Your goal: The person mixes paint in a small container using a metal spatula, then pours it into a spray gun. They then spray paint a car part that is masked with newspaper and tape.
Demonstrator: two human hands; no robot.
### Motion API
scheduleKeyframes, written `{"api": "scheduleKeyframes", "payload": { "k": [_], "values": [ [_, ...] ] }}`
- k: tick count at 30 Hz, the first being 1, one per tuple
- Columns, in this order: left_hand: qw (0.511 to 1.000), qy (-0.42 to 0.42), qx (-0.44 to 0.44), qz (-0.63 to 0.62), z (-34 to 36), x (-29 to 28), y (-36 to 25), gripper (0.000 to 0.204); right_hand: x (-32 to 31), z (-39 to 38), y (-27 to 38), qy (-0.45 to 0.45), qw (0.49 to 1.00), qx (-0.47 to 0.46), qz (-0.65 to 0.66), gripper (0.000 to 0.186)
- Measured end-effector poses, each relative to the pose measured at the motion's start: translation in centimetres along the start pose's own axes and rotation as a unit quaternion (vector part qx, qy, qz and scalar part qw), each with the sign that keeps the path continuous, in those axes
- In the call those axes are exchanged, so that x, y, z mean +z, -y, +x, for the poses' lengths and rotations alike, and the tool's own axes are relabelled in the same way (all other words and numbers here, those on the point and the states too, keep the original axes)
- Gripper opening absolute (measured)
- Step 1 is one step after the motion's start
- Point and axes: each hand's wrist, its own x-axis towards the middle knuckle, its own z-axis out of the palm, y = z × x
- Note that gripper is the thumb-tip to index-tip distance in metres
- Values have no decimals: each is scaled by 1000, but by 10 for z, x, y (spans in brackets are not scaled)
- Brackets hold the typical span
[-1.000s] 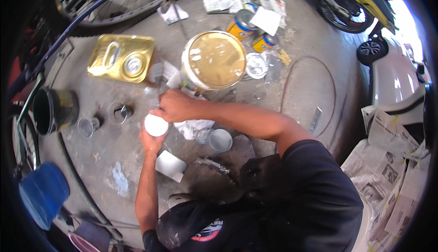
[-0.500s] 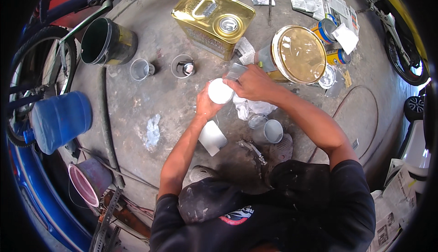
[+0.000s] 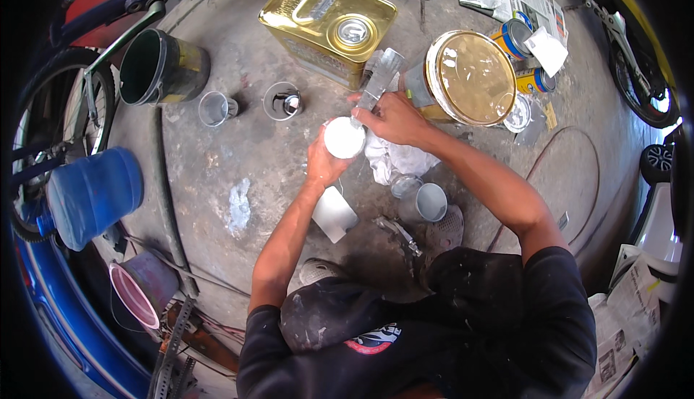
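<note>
My left hand [image 3: 327, 157] is closed round a small round cup of white paint [image 3: 344, 137], seen from above. A flat, greyish, shiny strip [image 3: 380, 79] is gripped in my right hand [image 3: 392, 118]. The strip slants up and away from the cup's far right rim, its lower end at the rim. Whether it is metal or plastic I cannot tell. A crumpled white cloth [image 3: 394, 157] lies just below my right hand. Beyond the hands stand a clear cup with dark liquid [image 3: 283, 101] and another clear cup [image 3: 215, 109].
A gold metal can [image 3: 329, 23] and a gold-lidded pail [image 3: 473, 77] stand beyond my hands. Nearer are a grey cup [image 3: 431, 202], a spray gun [image 3: 397, 234] and a white sheet [image 3: 335, 215]. A dark bucket [image 3: 163, 66] and a blue jug [image 3: 95, 198] are at left.
My right hand has turned the strip so that it now points up and away from the cup. The cup in my left hand has shifted slightly left, along with the whole view.
</note>
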Motion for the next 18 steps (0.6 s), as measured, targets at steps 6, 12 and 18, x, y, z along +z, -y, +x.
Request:
{"api": "scheduleKeyframes", "payload": {
  "k": [6,12,18],
  "values": [
    [999,24,-25,-16,0,0,0,72,2,8,-1,66,996,21,-54,57],
    [1000,2,-7,10,-4,2,4,81,1,17,-3,107,994,6,-23,57],
    [1000,-5,-3,-3,-6,0,-2,81,5,13,-2,80,996,4,-24,51]
  ]
}}
